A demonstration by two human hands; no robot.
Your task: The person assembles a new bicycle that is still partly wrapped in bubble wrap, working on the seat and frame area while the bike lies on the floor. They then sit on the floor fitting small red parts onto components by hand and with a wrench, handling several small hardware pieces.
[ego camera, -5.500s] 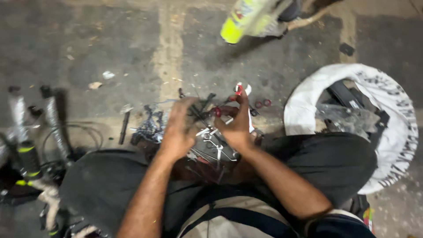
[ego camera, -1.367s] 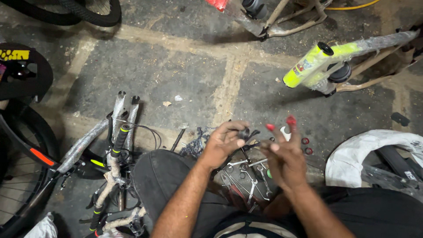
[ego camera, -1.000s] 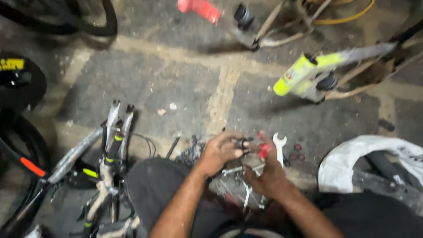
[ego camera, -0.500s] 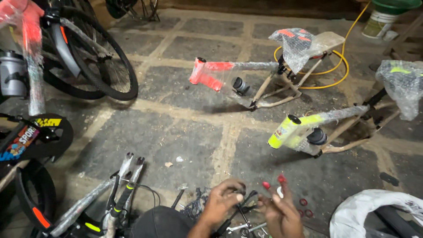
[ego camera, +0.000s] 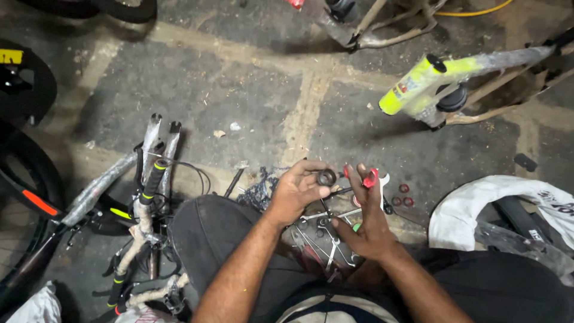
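Observation:
My left hand (ego camera: 297, 190) pinches a small dark metal ring (ego camera: 326, 177) between thumb and fingers, held up over a heap of tools. My right hand (ego camera: 365, 222) grips a red-handled tool (ego camera: 369, 179) whose red ends stick up beside the ring. Below both hands lies a pile of metal wrenches and small parts (ego camera: 326, 239) on the floor between my knees. A white-ended wrench (ego camera: 382, 185) pokes out behind my right hand.
A bicycle handlebar and fork with wrapped tubes (ego camera: 146, 185) lies at left, next to a black tyre (ego camera: 30, 197). A yellow-green bike frame (ego camera: 430, 78) rests at upper right. A white sack (ego camera: 478, 206) with dark parts sits at right. Small red washers (ego camera: 403, 194) lie on the concrete.
The view has tilted back down from the far frames to my hands. My left hand has lifted the metal ring higher, and my right hand holds the red-handled tool close beside it.

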